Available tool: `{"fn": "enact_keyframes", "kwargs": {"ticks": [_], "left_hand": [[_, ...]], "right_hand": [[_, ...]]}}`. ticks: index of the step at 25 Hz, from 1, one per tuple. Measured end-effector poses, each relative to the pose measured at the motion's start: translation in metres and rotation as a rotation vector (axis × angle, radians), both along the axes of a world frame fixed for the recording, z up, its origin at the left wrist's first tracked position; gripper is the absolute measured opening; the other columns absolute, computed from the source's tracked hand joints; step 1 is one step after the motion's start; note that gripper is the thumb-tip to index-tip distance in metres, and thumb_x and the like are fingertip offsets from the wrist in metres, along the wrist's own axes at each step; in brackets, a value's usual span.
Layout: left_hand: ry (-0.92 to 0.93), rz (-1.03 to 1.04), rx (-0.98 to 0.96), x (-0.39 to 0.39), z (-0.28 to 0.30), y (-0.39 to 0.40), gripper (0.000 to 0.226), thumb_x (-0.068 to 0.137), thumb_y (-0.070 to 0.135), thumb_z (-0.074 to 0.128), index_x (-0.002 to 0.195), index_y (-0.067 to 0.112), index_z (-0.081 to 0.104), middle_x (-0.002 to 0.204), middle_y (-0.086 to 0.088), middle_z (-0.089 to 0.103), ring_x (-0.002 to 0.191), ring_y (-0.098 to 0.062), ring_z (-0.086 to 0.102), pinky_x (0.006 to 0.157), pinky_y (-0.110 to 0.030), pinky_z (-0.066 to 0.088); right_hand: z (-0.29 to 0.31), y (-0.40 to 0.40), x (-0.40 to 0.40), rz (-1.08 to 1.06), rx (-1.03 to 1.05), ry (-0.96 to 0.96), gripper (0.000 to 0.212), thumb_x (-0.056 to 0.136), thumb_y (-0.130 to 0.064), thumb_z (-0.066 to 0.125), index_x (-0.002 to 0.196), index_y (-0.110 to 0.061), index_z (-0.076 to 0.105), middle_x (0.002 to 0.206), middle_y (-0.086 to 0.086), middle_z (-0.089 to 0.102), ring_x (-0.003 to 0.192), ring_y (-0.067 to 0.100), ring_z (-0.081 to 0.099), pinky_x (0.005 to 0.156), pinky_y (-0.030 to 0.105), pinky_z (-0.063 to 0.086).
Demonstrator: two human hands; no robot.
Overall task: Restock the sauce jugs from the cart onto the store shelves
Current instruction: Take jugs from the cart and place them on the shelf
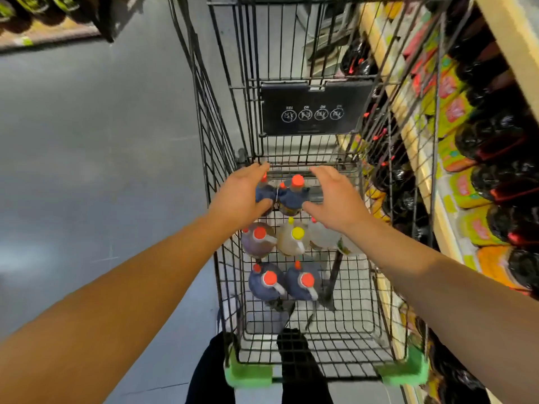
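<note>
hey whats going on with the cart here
A person is reaching both hands into a wire cart beside stocked store shelves. The left hand and right hand close in on either side of the far pair of blue jugs, fingers spread, not clearly gripping yet. Five more jugs stand nearer in the cart.

Seven plastic sauce jugs stand in one black wire shopping cart: four dark blue-labelled jugs with orange caps, two at twelve o'clock and two at six o'clock, plus a middle row of three. That row holds one brownish jug with an orange cap, one pale amber jug with a yellow cap and one clear whitish jug. Two bare hands, the left hand and the right hand, reach in.
</note>
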State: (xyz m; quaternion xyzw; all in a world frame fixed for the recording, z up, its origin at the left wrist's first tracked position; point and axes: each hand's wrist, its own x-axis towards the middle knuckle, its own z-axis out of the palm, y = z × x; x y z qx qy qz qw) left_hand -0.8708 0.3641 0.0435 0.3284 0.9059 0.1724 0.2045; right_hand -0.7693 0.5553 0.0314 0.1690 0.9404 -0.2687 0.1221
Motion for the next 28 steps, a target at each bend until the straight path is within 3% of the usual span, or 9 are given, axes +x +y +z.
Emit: {"fn": "enact_keyframes", "kwargs": {"ticks": [5, 8, 11, 14, 17, 19, 23, 28], "left_hand": [[0.057, -0.060, -0.242, -0.039, -0.073, 0.028, 0.070, 0.083, 0.025, 0.066, 0.145, 0.024, 0.034, 0.148, -0.012, 0.040, 0.136, -0.033, 0.037, 0.109, -0.044, 0.037], [0.060, -0.100, -0.309, -0.052, -0.104, 0.033, 0.060, 0.086, 0.020, 0.059, 0.141, 0.030, 0.039, 0.137, -0.010, 0.048, 0.125, -0.035, 0.047, 0.094, -0.041, 0.047], [0.102, -0.070, -0.348, -0.051, -0.112, 0.039, 0.059, 0.085, 0.009, 0.059, 0.138, 0.028, 0.042, 0.121, -0.012, 0.052, 0.109, -0.036, 0.054, 0.072, -0.034, 0.040], [0.116, -0.061, -0.271, -0.048, -0.112, 0.040, 0.043, 0.082, 0.004, 0.058, 0.122, 0.020, 0.052, 0.107, -0.013, 0.056, 0.098, -0.036, 0.056, 0.072, -0.037, 0.043], [0.094, -0.036, -0.150, -0.039, -0.101, 0.036, 0.020, 0.083, 0.008, 0.058, 0.102, 0.015, 0.057, 0.090, -0.008, 0.061, 0.089, -0.032, 0.059, 0.071, -0.037, 0.047], [0.114, 0.019, -0.063, -0.030, -0.083, 0.034, 0.014, 0.084, 0.011, 0.058, 0.098, 0.015, 0.059, 0.087, -0.007, 0.063, 0.087, -0.029, 0.059, 0.072, -0.037, 0.048], [0.178, 0.076, 0.142, -0.014, -0.020, 0.031, 0.014, 0.081, 0.010, 0.062, 0.094, 0.018, 0.063, 0.082, -0.001, 0.063, 0.081, -0.023, 0.058, 0.074, -0.038, 0.050], [0.230, 0.038, 0.288, 0.007, 0.078, 0.019, 0.021, 0.080, 0.009, 0.066, 0.100, 0.017, 0.066, 0.085, 0.000, 0.065, 0.083, -0.022, 0.059, 0.079, -0.034, 0.050]], "right_hand": [[-0.072, 0.009, -0.041, 0.117, -0.061, 0.007, 0.063, 0.082, -0.026, 0.067, 0.140, -0.023, 0.043, 0.140, 0.002, 0.047, 0.126, 0.028, 0.046, 0.101, 0.037, 0.039], [-0.103, 0.008, -0.052, 0.148, -0.091, 0.012, 0.055, 0.083, -0.018, 0.065, 0.134, -0.024, 0.046, 0.134, 0.002, 0.052, 0.119, 0.029, 0.052, 0.095, 0.038, 0.043], [-0.118, 0.010, -0.053, 0.126, -0.072, 0.059, 0.042, 0.084, -0.012, 0.063, 0.121, -0.023, 0.046, 0.119, 0.003, 0.060, 0.107, 0.031, 0.057, 0.081, 0.038, 0.047], [-0.115, 0.013, -0.045, 0.064, -0.081, 0.110, 0.034, 0.084, -0.010, 0.063, 0.114, -0.019, 0.048, 0.102, 0.004, 0.064, 0.094, 0.030, 0.058, 0.068, 0.030, 0.034], [-0.093, 0.019, -0.027, -0.118, -0.087, 0.153, 0.030, 0.084, -0.010, 0.063, 0.111, -0.019, 0.052, 0.087, 0.000, 0.057, 0.083, 0.024, 0.053, 0.067, 0.028, 0.030], [-0.068, 0.024, -0.014, -0.195, -0.060, 0.194, 0.030, 0.084, -0.011, 0.063, 0.111, -0.019, 0.054, 0.084, -0.005, 0.052, 0.079, 0.018, 0.045, 0.066, 0.027, 0.028], [0.006, 0.028, 0.015, -0.310, -0.042, 0.278, 0.033, 0.082, -0.014, 0.067, 0.113, -0.021, 0.055, 0.088, 0.001, 0.061, 0.079, 0.022, 0.050, 0.066, 0.029, 0.030], [0.107, 0.013, 0.065, -0.408, 0.052, 0.373, 0.038, 0.082, -0.016, 0.069, 0.116, -0.021, 0.054, 0.100, 0.008, 0.067, 0.094, 0.031, 0.060, 0.071, 0.032, 0.036]]}}
